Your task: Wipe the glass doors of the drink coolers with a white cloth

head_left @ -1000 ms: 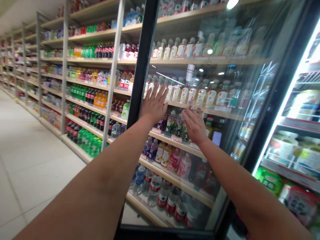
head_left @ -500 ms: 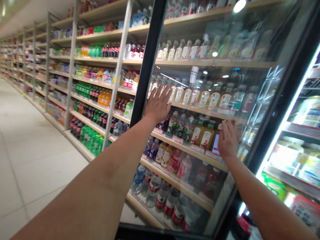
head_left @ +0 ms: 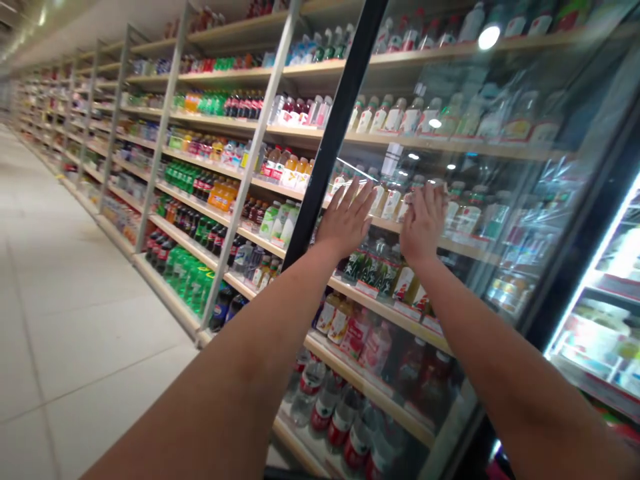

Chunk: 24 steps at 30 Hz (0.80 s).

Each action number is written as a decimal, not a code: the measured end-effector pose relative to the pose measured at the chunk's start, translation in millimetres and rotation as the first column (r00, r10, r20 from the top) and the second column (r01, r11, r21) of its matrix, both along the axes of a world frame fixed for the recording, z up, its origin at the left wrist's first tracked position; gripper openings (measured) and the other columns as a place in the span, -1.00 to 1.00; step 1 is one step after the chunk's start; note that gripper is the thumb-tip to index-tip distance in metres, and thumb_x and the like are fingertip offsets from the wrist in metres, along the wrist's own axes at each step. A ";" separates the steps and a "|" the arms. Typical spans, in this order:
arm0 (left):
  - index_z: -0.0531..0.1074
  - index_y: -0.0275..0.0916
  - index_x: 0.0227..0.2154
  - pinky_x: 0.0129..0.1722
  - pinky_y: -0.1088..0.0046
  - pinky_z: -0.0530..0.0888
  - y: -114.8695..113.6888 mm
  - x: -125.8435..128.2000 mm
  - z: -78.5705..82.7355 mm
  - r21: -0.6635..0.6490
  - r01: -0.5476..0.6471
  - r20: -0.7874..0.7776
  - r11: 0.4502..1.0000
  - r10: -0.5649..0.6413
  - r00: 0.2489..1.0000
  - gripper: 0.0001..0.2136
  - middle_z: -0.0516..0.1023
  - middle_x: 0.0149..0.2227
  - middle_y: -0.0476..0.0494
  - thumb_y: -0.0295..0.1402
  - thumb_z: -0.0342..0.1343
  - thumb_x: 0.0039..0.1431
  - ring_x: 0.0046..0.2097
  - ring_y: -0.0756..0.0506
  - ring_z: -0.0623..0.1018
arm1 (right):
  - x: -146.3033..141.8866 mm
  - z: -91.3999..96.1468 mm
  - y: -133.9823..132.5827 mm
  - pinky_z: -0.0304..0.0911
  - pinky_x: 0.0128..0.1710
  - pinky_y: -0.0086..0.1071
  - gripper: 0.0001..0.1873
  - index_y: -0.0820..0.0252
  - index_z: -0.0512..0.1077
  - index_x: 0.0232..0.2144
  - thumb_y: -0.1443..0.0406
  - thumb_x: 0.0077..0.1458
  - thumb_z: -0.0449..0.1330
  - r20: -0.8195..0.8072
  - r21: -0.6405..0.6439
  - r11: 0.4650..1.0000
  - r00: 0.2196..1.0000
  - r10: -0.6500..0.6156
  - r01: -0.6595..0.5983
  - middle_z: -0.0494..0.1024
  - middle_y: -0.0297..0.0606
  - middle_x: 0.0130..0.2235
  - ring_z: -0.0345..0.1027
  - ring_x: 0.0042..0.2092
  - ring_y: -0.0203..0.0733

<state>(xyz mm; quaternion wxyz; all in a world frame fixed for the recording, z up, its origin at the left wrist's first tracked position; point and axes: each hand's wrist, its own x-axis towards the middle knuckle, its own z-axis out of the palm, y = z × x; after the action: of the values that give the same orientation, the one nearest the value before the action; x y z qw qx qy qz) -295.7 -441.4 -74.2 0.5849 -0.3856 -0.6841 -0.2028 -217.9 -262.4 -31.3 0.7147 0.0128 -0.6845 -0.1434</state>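
Both my palms lie flat against a glass cooler door [head_left: 500,220] with a black frame [head_left: 333,143]. My left hand [head_left: 347,220] is open, fingers spread, close to the frame's left edge. Beside it to the right, my right hand [head_left: 424,220] is open too, fingers stretched upward on the glass. Neither hand holds anything. Through the glass I see wooden shelves [head_left: 400,313] lined with drink bottles [head_left: 373,337].
A long aisle of wooden shelving [head_left: 165,167] full of bottled drinks runs away on the left, above a pale tiled floor [head_left: 65,320]. The lit inside of the cooler [head_left: 605,313] with packaged goods shows at the far right.
My right hand has slid from the lower right of the glass up and left, close to my left hand. The view has swung, so the door sits further right.
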 end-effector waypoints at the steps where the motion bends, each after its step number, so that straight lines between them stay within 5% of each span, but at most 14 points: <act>1: -0.07 -0.30 0.44 0.47 0.05 -0.16 -0.3 0.1 0.2 -0.005 -0.003 0.002 1.000 0.003 1.000 -0.43 -0.14 0.49 -0.14 -0.27 -0.23 0.44 0.49 -0.23 -0.21 | -10.3 6.6 -16.1 -0.07 0.38 0.19 -0.46 0.14 0.27 0.30 0.29 0.34 -0.14 0.013 0.007 1.000 1.000 -0.007 0.007 0.23 -0.12 0.36 -0.04 0.43 0.03; 5: -0.06 -0.27 0.44 0.47 0.08 -0.16 -1.1 -0.4 1.4 -0.019 -0.006 0.010 1.000 0.006 1.000 -0.44 -0.15 0.49 -0.08 -0.28 -0.22 0.44 0.49 -0.23 -0.21 | -38.1 20.3 -60.2 -0.12 0.40 0.18 -0.45 0.18 0.24 0.32 0.31 0.34 -0.16 0.055 -0.024 1.000 0.999 0.002 0.000 0.18 -0.11 0.38 -0.10 0.44 0.04; 9: -0.06 -0.28 0.44 0.47 0.08 -0.16 -0.6 -1.3 1.8 -0.021 -0.012 0.017 1.000 0.012 1.000 -0.43 -0.12 0.48 -0.09 -0.28 -0.20 0.43 0.49 -0.22 -0.19 | -37.8 23.1 -65.2 -0.16 0.42 0.15 -0.45 0.20 0.22 0.33 0.30 0.34 -0.13 0.106 0.009 1.000 0.994 0.008 -0.009 0.16 -0.09 0.39 -0.11 0.44 0.02; 16: -0.10 -0.28 0.44 0.48 0.06 -0.14 0.4 -1.1 0.1 0.001 -0.030 -0.005 1.000 0.030 1.000 -0.43 -0.16 0.49 -0.10 -0.26 -0.23 0.45 0.49 -0.21 -0.22 | -7.1 34.9 -35.9 -0.21 0.42 0.17 -0.47 0.14 0.23 0.33 0.29 0.37 -0.13 0.176 0.071 0.997 0.983 -0.043 0.031 0.19 -0.13 0.38 -0.06 0.43 -0.02; 24: -0.07 -0.28 0.44 0.47 0.09 -0.17 1.5 -0.9 0.0 -0.001 -0.039 0.008 0.999 0.039 0.999 -0.43 -0.17 0.49 -0.10 -0.27 -0.22 0.44 0.49 -0.21 -0.19 | 32.8 58.9 27.5 -0.15 0.37 0.17 -0.43 0.19 0.16 0.36 0.34 0.39 -0.26 0.052 -0.296 0.936 0.982 -0.184 0.191 0.13 -0.03 0.40 -0.10 0.44 0.00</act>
<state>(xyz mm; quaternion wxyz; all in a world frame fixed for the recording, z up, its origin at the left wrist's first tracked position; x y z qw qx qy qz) -296.5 -439.9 -74.2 0.5857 -0.3718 -0.6939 -0.1927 -185.1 -234.9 27.7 0.6834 -0.1592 -0.7047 -0.1052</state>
